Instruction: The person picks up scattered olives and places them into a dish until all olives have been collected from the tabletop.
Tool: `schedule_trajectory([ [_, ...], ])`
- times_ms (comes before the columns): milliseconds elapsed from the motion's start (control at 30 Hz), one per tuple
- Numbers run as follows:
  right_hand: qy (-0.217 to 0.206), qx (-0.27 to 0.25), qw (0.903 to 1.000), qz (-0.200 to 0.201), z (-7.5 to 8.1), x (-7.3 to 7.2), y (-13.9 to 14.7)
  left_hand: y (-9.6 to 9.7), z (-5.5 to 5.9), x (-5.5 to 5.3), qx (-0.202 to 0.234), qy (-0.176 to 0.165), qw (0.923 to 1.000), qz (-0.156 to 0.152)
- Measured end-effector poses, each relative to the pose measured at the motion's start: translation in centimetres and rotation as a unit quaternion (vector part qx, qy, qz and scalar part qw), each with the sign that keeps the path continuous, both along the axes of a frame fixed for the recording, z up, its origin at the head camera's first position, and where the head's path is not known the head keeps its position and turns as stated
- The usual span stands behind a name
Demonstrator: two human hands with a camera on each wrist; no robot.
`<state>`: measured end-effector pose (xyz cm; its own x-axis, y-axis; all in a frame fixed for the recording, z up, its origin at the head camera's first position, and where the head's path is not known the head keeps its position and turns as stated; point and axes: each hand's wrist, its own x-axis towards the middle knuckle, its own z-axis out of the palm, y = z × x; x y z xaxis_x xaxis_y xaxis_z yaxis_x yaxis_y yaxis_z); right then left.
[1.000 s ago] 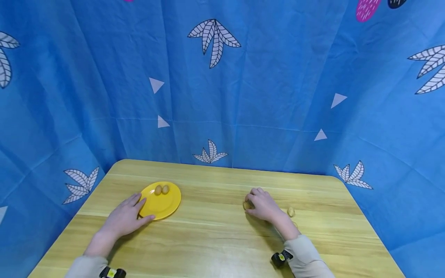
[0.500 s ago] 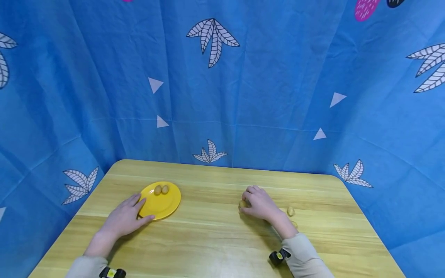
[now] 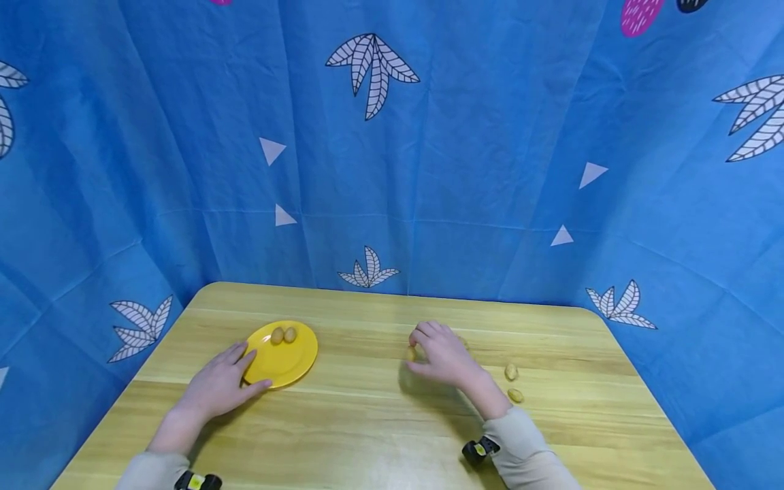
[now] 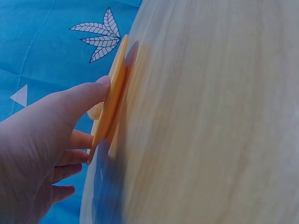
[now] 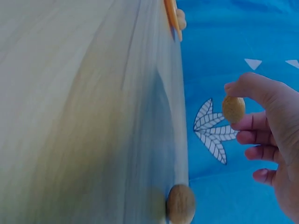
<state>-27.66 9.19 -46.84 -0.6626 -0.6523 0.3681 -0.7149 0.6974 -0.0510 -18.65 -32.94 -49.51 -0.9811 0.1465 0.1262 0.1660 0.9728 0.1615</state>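
A yellow plate (image 3: 286,367) lies at the left of the table, with two walnuts (image 3: 284,335) side by side near its far rim. My left hand (image 3: 217,382) rests at the plate's left rim, thumb and fingers spread along the edge; the left wrist view shows the thumb (image 4: 91,94) touching the rim. Right of centre, my right hand (image 3: 444,357) pinches one walnut (image 5: 233,109) between thumb and index finger, raised over the tabletop. The other fingers (image 5: 261,153) of that hand are loosely bent beneath it.
Two loose walnuts (image 3: 513,384) lie right of my right hand, and another walnut (image 3: 463,342) shows partly behind it. The pale wooden table (image 3: 361,435) has rounded far corners. A blue patterned curtain (image 3: 367,170) hangs around its back and sides.
My right hand has moved left with the walnut and come up from the table, uncovering walnuts behind the hand and beside the forearm. My left hand and the plate stay put.
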Motion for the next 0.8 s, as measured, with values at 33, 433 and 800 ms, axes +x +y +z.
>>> schedule_trajectory([
  [33, 0.000, -0.002, 1.0000, 0.004, 0.1, 0.0, -0.3, 0.0, 0.0, 0.0, -0.001, 0.000, 1.0000, 0.001],
  [433, 0.002, -0.005, 0.9996, 0.029, 0.8, 0.0, -3.1, -0.2, -0.2, -0.2, 0.001, 0.009, 0.9999, -0.006],
  [800, 0.015, 0.002, 0.9980, 0.062, 1.5, 0.2, -6.3, -0.1, 0.0, -0.2, 0.003, 0.008, 0.9999, -0.007],
])
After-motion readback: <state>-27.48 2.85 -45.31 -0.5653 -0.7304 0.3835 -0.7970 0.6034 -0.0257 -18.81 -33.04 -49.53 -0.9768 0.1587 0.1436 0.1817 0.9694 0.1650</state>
